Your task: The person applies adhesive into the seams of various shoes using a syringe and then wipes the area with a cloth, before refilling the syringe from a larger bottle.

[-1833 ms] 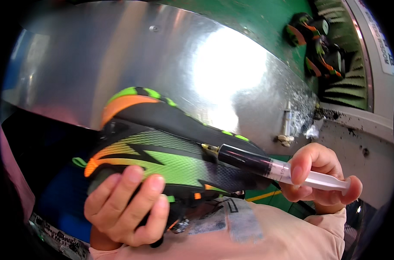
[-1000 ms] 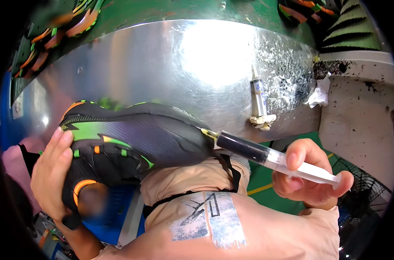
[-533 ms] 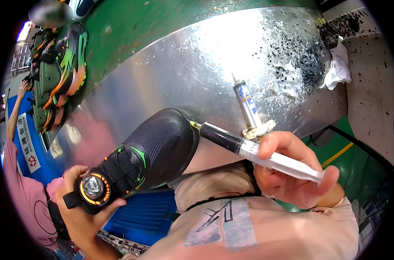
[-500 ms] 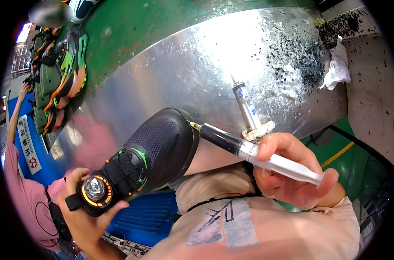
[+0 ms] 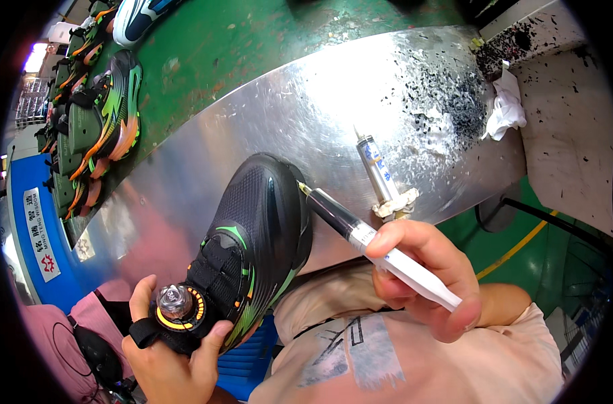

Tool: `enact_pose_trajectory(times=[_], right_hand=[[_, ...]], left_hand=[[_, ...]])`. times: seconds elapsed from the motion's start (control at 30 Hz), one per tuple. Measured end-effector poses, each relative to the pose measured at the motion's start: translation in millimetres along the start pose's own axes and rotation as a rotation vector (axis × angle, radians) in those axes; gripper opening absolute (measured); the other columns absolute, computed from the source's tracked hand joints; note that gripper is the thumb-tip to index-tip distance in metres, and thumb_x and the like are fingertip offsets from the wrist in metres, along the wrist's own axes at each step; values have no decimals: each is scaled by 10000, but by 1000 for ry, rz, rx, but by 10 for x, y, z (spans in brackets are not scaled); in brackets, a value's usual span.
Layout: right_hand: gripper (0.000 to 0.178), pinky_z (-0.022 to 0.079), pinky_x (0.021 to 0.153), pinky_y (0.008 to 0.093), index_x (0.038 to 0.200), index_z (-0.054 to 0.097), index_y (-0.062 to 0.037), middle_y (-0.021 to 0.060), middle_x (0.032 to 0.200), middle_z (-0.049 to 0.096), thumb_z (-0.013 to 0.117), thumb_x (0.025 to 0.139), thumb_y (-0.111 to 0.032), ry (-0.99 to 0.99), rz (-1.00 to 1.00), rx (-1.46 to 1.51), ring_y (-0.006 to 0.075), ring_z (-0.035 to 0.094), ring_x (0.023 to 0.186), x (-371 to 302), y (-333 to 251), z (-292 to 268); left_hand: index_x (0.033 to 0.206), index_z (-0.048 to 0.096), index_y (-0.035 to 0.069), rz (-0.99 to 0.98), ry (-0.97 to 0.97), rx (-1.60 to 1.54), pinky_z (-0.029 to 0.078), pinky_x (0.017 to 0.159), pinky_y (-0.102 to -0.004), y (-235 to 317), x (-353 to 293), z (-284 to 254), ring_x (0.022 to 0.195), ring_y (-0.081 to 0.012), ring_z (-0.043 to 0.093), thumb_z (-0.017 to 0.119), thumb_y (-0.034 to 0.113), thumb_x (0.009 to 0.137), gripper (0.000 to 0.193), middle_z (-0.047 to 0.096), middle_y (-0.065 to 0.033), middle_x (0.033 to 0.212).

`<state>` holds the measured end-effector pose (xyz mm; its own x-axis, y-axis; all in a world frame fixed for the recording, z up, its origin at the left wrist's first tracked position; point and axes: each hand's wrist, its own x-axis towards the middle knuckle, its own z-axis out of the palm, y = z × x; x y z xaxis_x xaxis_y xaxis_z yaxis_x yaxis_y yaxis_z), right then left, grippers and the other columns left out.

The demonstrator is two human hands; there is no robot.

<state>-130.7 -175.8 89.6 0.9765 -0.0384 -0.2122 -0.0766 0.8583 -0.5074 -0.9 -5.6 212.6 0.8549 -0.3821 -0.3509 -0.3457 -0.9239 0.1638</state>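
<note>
Far left, a row of shoes in black, green and orange (image 5: 114,124) stands well apart from the person; from here I cannot determine whether those are finished. Next, the person's left hand (image 5: 175,367) has its fingers and thumb curled round the ankle end of a black shoe (image 5: 246,215), gripping firmly, below a clear knob (image 5: 174,301) with an orange-marked ring. The shoe is tilted, toe pointing away from the person, over the near side of the metal table (image 5: 239,145); whether it rests there cannot be told.

At the toe edge is the needle tip of a syringe (image 5: 334,214); contact not confirmed. Dark fluid fills the front of its barrel and the white plunger stands well out, so I judge ample supply is left. Work appears under way at the toe; how much of the edge is done cannot be established, black against black. A second syringe (image 5: 378,168) lies on the table, unheld. The right hand (image 5: 431,276) is closed round the first one's white rear, thumb and fingers pinching it. Far right: crumpled white tissue (image 5: 506,111), untouched.
</note>
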Motion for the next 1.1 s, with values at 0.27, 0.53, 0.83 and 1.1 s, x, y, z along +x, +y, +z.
enact_pose_trajectory(times=[0.27,0.53,0.83,1.1], right_hand=[[939,249,541,179,1332,226,52,-10,749,408,704,726,-481,-6,-109,-224,40,336,627,-106,176,154],[966,410,550,213,1238,360,88,67,839,513,707,662,-606,-84,-273,-622,107,481,619,-243,473,133],[951,441,495,216,1188,413,102,83,846,567,666,664,-651,-115,-422,-956,120,553,604,-342,601,212],[909,236,479,186,1172,428,-30,-31,684,351,320,730,-817,190,-242,79,67,281,555,23,262,194]], left_hand=[[1123,506,-38,-1,28,-57,484,705,-338,4,-71,51,788,-288,630,741,165,725,505,638,-176,860],[1110,500,-120,91,100,-102,403,843,-334,-125,-43,162,863,-277,574,643,168,771,467,610,-185,958],[1205,438,-118,61,157,-145,425,786,-292,-228,-114,238,802,-214,586,637,143,790,529,628,-144,885],[1127,553,12,467,428,-284,383,916,-429,-333,-67,399,1066,-347,504,658,177,718,453,597,-184,1036]])
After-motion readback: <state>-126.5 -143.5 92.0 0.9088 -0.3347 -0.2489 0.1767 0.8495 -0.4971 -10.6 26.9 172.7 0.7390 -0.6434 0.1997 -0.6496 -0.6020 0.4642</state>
